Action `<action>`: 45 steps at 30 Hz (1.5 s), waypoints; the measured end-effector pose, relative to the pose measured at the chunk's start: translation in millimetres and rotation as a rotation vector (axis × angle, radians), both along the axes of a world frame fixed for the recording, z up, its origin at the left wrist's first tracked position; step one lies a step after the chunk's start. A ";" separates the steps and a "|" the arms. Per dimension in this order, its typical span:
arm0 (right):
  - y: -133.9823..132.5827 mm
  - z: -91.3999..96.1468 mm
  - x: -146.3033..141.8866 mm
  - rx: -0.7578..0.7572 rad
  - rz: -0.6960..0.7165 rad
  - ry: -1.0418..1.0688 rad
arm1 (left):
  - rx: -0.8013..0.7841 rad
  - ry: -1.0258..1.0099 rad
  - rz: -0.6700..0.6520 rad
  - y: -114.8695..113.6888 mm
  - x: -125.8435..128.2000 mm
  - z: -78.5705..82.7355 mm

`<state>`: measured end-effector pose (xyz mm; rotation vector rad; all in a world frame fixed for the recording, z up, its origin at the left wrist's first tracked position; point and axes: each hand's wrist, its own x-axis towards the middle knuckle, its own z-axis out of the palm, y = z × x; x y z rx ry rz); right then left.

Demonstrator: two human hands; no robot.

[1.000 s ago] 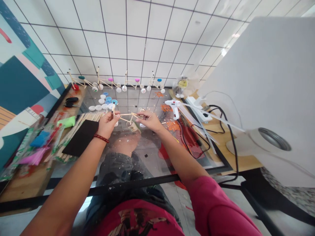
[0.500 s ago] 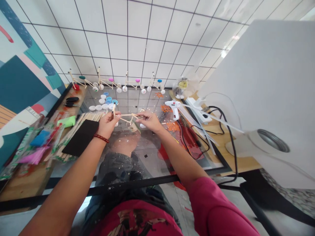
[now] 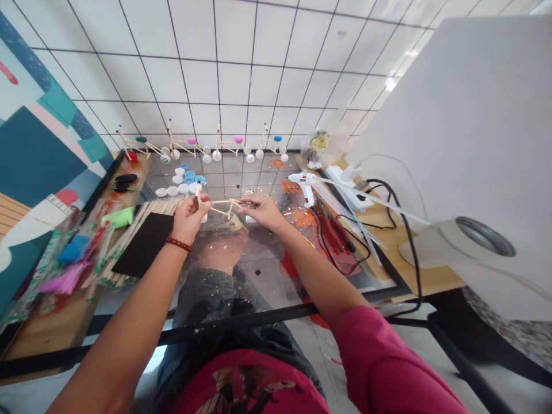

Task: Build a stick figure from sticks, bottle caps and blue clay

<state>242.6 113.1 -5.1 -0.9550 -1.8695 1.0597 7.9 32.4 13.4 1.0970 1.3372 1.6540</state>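
Observation:
My left hand (image 3: 188, 218) and my right hand (image 3: 262, 209) both pinch a small frame of glued wooden sticks (image 3: 219, 208), holding it between them above a glass tabletop (image 3: 267, 270). The left hand grips the frame's upright stick, and the right fingertips hold its far end. A red bead bracelet (image 3: 178, 245) circles my left wrist. Several white and blue bottle caps (image 3: 181, 187) lie just beyond my left hand. Several finished stick models with caps as wheels (image 3: 200, 148) stand in a row further back.
A white glue gun (image 3: 304, 188) lies right of my right hand, with black cables and glue sticks nearby. Left of my left hand are a black foam sheet (image 3: 143, 244), a bundle of wooden sticks (image 3: 129, 230) and scissors (image 3: 125, 183). A large white board (image 3: 452, 115) fills the right.
The camera view has shifted slightly, moving the background a little. Both hands still hold the stick frame in almost the same place.

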 end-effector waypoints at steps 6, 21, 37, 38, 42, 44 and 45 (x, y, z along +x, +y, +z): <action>-1.0 0.8 -0.6 -0.006 -0.019 0.031 | -0.026 0.007 -0.037 -1.7 0.0 0.3; -3.1 3.8 0.0 -0.042 -0.032 0.000 | -0.042 0.041 -0.025 -3.5 0.9 3.3; -7.4 8.7 2.5 -0.024 -0.088 -0.035 | -0.083 0.005 0.007 -5.0 1.3 5.3; -7.7 10.0 3.5 -0.022 -0.103 -0.030 | -0.089 -0.001 0.006 -4.9 1.0 5.0; -6.1 13.1 7.2 -0.021 -0.180 0.042 | -0.076 -0.017 0.010 -4.3 -0.1 3.4; -4.5 13.2 8.3 -0.019 -0.221 0.094 | -0.066 -0.018 0.007 -3.9 -0.6 2.2; -3.7 13.0 8.6 -0.017 -0.233 0.113 | -0.058 -0.014 0.006 -3.7 -0.9 1.6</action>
